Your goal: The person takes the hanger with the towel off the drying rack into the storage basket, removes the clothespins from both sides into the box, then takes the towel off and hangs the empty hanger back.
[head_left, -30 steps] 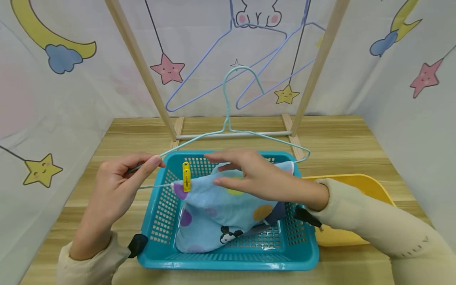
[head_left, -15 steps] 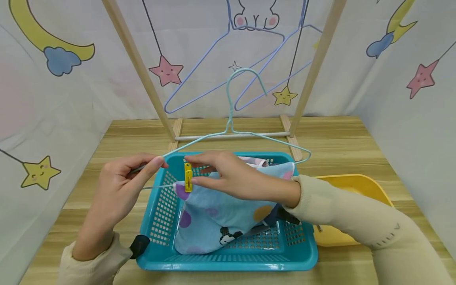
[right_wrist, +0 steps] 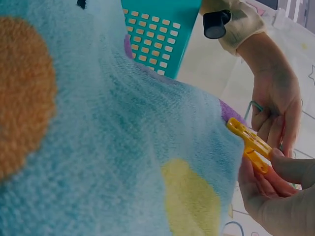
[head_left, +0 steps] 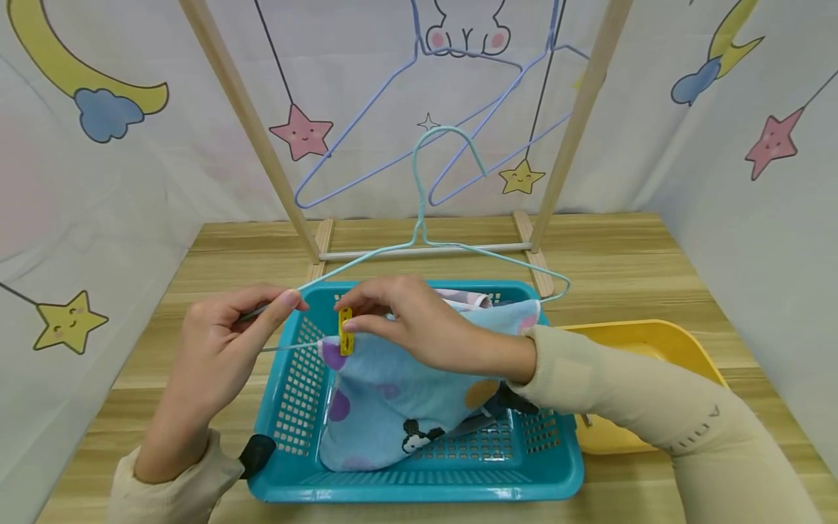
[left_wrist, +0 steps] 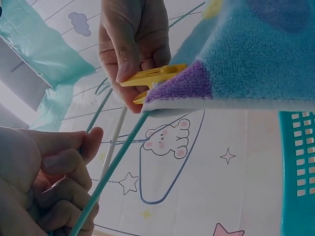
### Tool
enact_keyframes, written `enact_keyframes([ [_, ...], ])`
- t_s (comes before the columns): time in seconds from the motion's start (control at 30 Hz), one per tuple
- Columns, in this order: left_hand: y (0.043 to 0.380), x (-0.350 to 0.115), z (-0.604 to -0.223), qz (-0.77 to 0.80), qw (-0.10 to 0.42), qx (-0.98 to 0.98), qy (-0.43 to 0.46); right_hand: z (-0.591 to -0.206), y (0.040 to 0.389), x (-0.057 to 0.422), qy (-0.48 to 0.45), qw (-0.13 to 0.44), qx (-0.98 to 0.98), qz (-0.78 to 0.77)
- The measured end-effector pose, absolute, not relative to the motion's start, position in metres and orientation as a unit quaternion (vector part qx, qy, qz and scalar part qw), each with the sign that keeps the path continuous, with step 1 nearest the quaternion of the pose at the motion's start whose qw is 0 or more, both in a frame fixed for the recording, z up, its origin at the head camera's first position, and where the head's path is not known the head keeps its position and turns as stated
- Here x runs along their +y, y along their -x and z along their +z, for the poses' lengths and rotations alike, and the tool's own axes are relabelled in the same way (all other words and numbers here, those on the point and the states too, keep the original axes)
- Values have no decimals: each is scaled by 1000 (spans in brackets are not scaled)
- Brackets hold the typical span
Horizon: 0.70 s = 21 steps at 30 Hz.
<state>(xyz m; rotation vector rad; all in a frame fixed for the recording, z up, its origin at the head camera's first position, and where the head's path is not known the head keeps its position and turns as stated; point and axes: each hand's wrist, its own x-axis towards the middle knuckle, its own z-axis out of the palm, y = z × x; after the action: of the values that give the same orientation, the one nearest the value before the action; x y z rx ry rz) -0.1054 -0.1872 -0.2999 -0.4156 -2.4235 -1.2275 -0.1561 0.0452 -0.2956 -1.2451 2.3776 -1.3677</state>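
Observation:
A yellow clothespin [head_left: 345,343] sits on the purple-spotted corner of a light blue towel [head_left: 373,415], on the lower bar of a mint-green wire hanger [head_left: 356,258]. My right hand [head_left: 419,324] pinches the clothespin's handle ends between thumb and fingers, which the right wrist view also shows on the clothespin [right_wrist: 249,140]. With thumb and curled fingers, my left hand [head_left: 219,349] grips the hanger near its left corner. The towel droops from the bar into a teal basket [head_left: 419,490]. Its upper edge is partly hidden behind my right hand.
Other cloth lies in the basket beneath the towel. A yellow tub [head_left: 661,336] stands to the basket's right. Behind, a wooden rack [head_left: 252,135] bears two periwinkle hangers [head_left: 356,122], overlapped by the mint hanger's hook in the head view.
My right hand has moved left across the towel and closed its thumb and fingers on the clothespin. My left hand keeps its grip on the hanger.

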Motion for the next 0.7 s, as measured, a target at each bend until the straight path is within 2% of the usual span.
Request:
enact_keyframes([
  [0.37,107,-185,-299,-444,203,-862,138,-297,153,53,471,-38,729,-496],
  [0.7,106,-183,-300,-438,204,-863,146,-288,154,65,455,-53,729,-509],
])
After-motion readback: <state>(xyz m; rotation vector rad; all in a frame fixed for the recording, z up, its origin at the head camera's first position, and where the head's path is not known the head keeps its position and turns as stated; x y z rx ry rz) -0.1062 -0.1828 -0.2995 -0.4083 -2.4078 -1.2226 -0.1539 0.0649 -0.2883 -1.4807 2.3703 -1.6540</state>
